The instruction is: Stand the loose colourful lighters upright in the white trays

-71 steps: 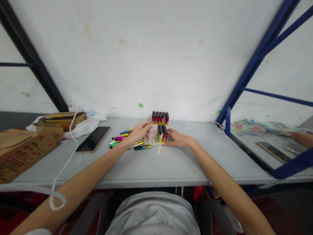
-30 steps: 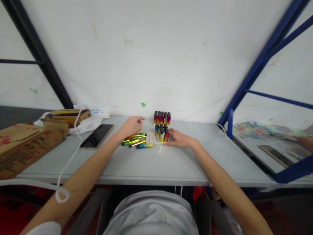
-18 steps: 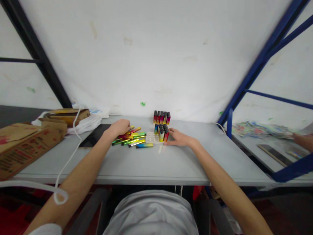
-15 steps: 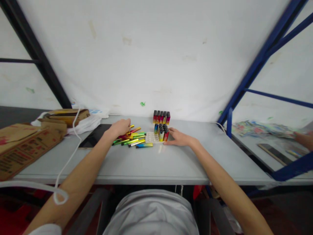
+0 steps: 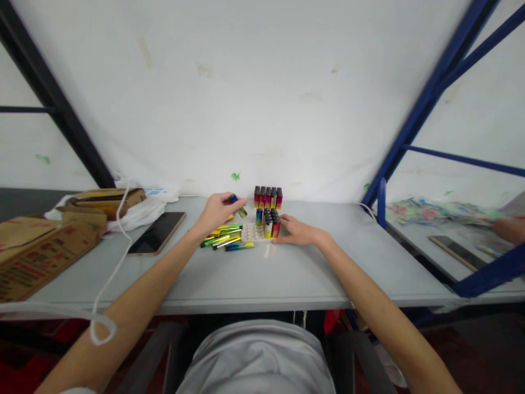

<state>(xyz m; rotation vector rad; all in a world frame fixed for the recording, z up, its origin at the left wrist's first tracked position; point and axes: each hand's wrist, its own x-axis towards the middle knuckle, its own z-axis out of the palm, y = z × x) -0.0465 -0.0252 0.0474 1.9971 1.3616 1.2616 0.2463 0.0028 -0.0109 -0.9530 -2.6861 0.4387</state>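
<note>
Pinched between my left thumb and fingers, a blue and yellow lighter [image 5: 238,205] is tilted above the table. My left hand [image 5: 217,212] hangs over a loose pile of green and yellow lighters [image 5: 223,236] lying on their sides. Just right of the pile sits a white tray with round holes [image 5: 250,232]. Lighters with black tops [image 5: 270,224] stand upright in its right part, a blue one [image 5: 259,217] among them. My right hand [image 5: 299,231] holds the tray's right end, thumb at the front and fingers around the side.
Behind the tray stands a block of upright red and yellow lighters [image 5: 268,198]. A phone [image 5: 158,233] lies left, beside cardboard boxes [image 5: 49,246] and a white cable [image 5: 118,257]. Blue frame bars [image 5: 414,126] rise at right; beyond them are another person's hand [image 5: 511,230] and a phone [image 5: 453,251].
My left hand has risen from the pile and moved right, and a blue and yellow lighter now shows in its fingers. The right hand stays at the tray.
</note>
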